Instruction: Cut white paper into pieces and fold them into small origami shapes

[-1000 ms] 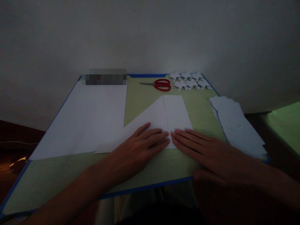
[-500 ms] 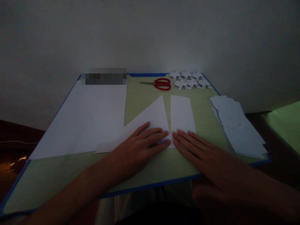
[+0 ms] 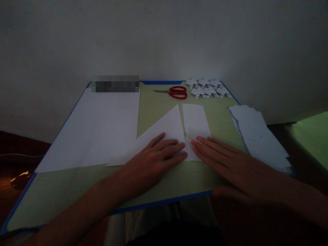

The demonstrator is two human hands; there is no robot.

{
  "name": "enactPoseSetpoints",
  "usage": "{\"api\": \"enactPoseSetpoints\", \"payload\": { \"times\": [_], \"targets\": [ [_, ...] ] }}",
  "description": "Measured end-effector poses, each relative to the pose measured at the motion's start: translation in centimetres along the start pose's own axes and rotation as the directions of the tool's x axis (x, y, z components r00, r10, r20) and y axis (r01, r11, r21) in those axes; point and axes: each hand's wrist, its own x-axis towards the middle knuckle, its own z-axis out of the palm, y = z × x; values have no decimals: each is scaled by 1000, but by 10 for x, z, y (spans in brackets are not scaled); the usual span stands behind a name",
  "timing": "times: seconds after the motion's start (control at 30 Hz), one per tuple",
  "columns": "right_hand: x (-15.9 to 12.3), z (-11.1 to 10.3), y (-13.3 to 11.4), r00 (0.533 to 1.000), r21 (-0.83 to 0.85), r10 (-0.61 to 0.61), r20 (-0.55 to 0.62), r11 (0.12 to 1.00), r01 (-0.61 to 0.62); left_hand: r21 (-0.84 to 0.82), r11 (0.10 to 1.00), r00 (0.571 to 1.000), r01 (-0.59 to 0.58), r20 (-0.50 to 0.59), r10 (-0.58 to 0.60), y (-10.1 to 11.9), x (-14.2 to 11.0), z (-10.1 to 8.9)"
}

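My left hand (image 3: 160, 155) lies flat with fingers apart on a white sheet folded to a slanted, triangular shape (image 3: 167, 126). To its right is a narrow white paper strip (image 3: 194, 118); a thin gap shows between the two at the top and narrows toward the bottom. The fingers of my right hand (image 3: 220, 157) are stretched out over the strip's lower right part. Neither hand grips anything; both rest palm down.
Large white paper (image 3: 102, 126) covers the left of the green, blue-edged table (image 3: 164, 198). Red-handled scissors (image 3: 176, 92) lie at the back. Several folded white paper pieces (image 3: 208, 89) sit in rows at back right. Stacked paper strips (image 3: 258, 136) lie on the right; a wall (image 3: 164, 41) stands behind.
The strip's top has shifted left, toward the folded sheet, and tilted a little. My right hand's fingertips now lie slightly farther right and farther up on it. My left hand stays put.
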Motion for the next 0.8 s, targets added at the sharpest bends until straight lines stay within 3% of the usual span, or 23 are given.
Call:
{"api": "enactPoseSetpoints", "payload": {
  "times": [0.3, 0.8],
  "targets": [
    [4, 6, 3, 998, 8, -53, 21, 999, 53, -5, 1000, 1000, -4, 7, 4, -2, -2, 3],
    [8, -3, 22, 990, 64, -123, 75, 991, 119, -12, 1000, 1000, -19, 18, 19, -4, -2, -1]
  ]
}}
